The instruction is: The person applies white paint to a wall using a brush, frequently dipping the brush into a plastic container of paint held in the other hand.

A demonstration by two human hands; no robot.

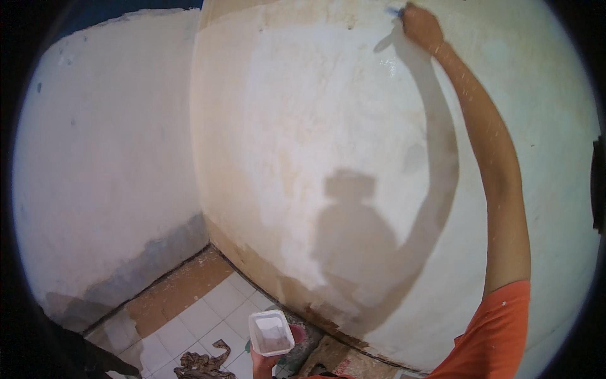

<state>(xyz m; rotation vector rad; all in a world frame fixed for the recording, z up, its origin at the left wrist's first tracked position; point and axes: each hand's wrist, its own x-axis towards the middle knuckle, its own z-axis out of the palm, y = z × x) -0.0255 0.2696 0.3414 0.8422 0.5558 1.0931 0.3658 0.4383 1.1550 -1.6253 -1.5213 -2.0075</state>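
Right hand point(421, 26) raised overhead, gripping brush point(394, 11) against wall point(328, 114); left hand point(264, 363) clasps tub point(271, 332).

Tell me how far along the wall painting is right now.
Done: the middle of the wall already carries a broad patch of fresh white. In hand: the right hand presses a brush high on the wall, while the left hand holds a white paint tub. Left: the tan band along the corner and base remains bare.

You stood over a tiled floor point(214, 316); a crumpled rag point(203, 363) lay on it at seven o'clock.
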